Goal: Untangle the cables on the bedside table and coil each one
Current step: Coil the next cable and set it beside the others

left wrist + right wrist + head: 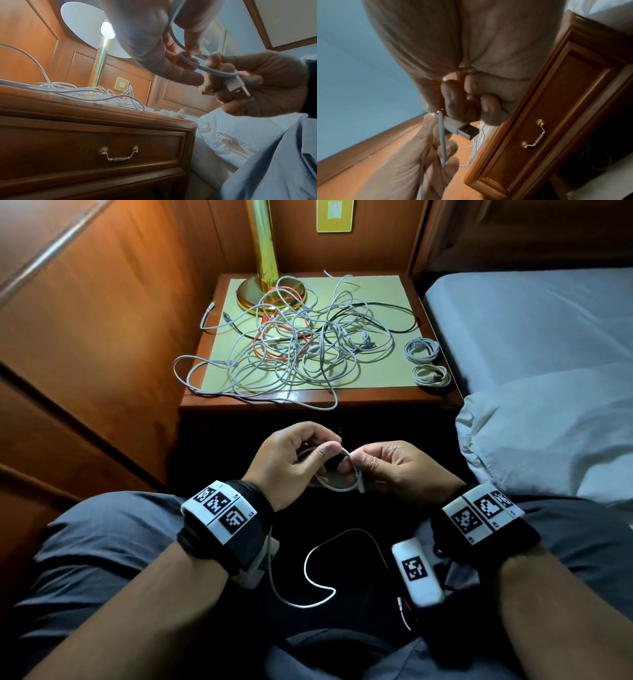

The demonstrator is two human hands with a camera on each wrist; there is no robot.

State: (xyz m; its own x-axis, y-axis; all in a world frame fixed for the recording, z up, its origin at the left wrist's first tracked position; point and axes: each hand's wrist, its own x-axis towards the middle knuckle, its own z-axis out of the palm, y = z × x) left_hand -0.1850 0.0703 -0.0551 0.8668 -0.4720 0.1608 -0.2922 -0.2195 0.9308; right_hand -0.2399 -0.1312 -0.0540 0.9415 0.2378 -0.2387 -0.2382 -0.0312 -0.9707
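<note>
Nearest the camera, over the lap, both hands work one white cable [337,486]. L hand [291,460] has fingers curled round a small loop of it, thumb pressing on top; R hand [400,467] pinches the same loop w/ thumb + fingers, right by the USB plug [237,88]. Wrist views show the plug's metal end sticking out past the R fingers [458,102], cable bending back beside it. Rest of that cable's length can't be traced for sure; a thin white wire [317,573] curls across the dark gap btw the knees, below the wrist bands.

Just past the hands, the bedside table [260,400], dark wood w/ a pale mat on top and a drawer w/ brass handle [118,155] on its front. Big tangle of cables [294,344] covers most of the mat: mostly white, one red-orange, one black, a few loops hanging over the front edge. On the table's R side, apart from the tangle, two coiled white cables [423,350] lie one behind the other.

Further back, brass lamp base [270,294] at the table's rear L, some strands lying over it. Bed w/ pale sheet [531,316] and pillow to the R; wood-panelled wall w/ a yellow switch plate [334,215] at the back
</note>
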